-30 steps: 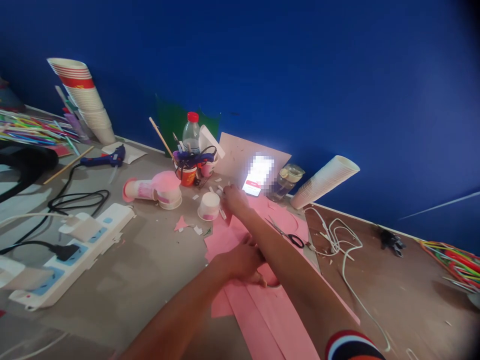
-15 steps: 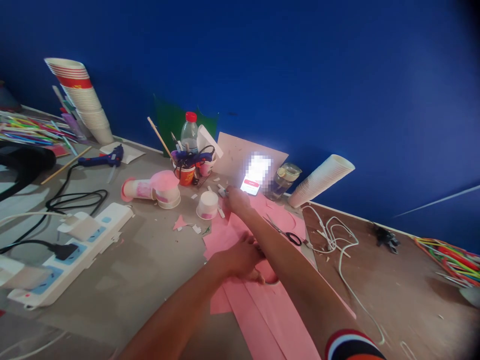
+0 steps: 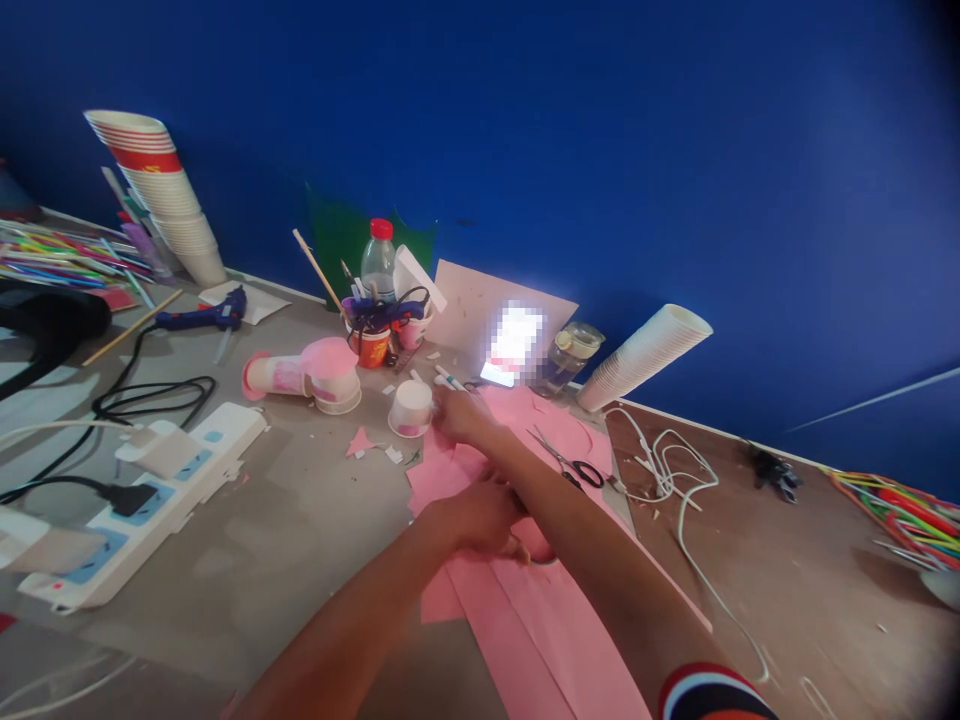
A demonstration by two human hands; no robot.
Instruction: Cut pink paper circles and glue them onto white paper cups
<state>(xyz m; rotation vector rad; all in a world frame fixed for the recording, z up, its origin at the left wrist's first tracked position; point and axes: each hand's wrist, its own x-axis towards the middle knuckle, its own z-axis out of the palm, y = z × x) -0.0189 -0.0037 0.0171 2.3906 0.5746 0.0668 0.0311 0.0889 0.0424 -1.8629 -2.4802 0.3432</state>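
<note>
My right hand (image 3: pixel 463 418) reaches across my left forearm's line, its closed fingertips beside a small white paper cup (image 3: pixel 411 408) standing upside down. Whatever lies between those fingertips is hidden. Just behind them is a slim white marker (image 3: pixel 450 378) with a blue-green band. Lower down, my left hand (image 3: pixel 487 515) curls around a round pink thing (image 3: pixel 541 548) with a pale rim, mostly covered by my hand and right forearm. Sheets of pink paper (image 3: pixel 517 620) lie beneath both hands. Black-handled scissors (image 3: pixel 577 468) rest on the paper to the right.
Left are a power strip (image 3: pixel 150 510), a glue gun (image 3: pixel 214 312) and joined pink-covered cups (image 3: pixel 330 375). Behind stand a bottle (image 3: pixel 379 262), a lit phone (image 3: pixel 514 345), a jar (image 3: pixel 571 355) and stacked cups (image 3: pixel 645 358). A white cable (image 3: pixel 679 490) lies right.
My right hand has drawn slightly left and toward me, away from the marker, which now shows more clearly. The small white cup has shifted slightly left. My left hand stays in place.
</note>
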